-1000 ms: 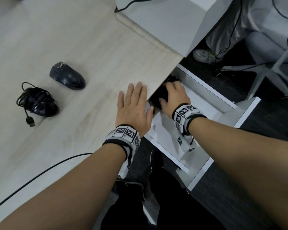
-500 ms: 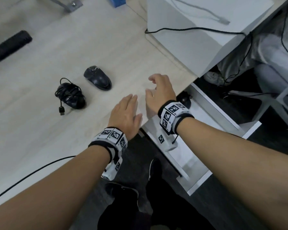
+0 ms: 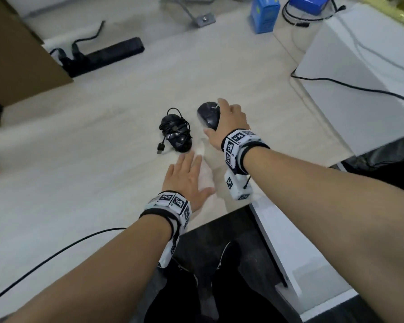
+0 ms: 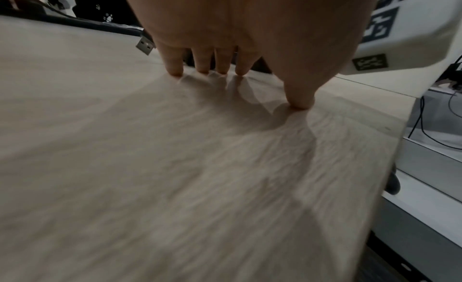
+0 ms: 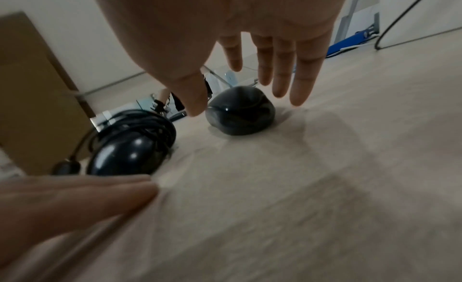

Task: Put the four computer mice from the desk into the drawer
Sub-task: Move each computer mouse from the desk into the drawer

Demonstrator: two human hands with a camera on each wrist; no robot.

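Two black mice lie mid-desk. The plain mouse [image 3: 207,114] [image 5: 241,112] sits under my right hand [image 3: 213,117] [image 5: 240,96], whose fingers are spread and straight just above it, gripping nothing. To its left lies the wired mouse [image 3: 176,134] [image 5: 130,146] with its cable wound round it. My left hand [image 3: 189,173] [image 4: 255,84] rests flat on the desk [image 3: 103,159], fingertips down, just short of the wired mouse. The open white drawer [image 3: 280,248] [image 4: 425,187] is under the desk's right edge; a dark rounded thing [image 4: 392,184] shows in it.
The wired mouse's USB plug [image 3: 160,149] [image 4: 145,46] lies loose beside it. A black power strip [image 3: 107,54] and a cardboard box [image 3: 16,54] stand at the back left, a white box [image 3: 364,78] at the right, a blue carton [image 3: 264,15] behind. A black cable [image 3: 56,255] crosses the near desk.
My right hand left the drawer with nothing in it and crossed the desk to hover over the plain mouse. The left hand stayed flat on the desk. The head view swung up onto the desk.
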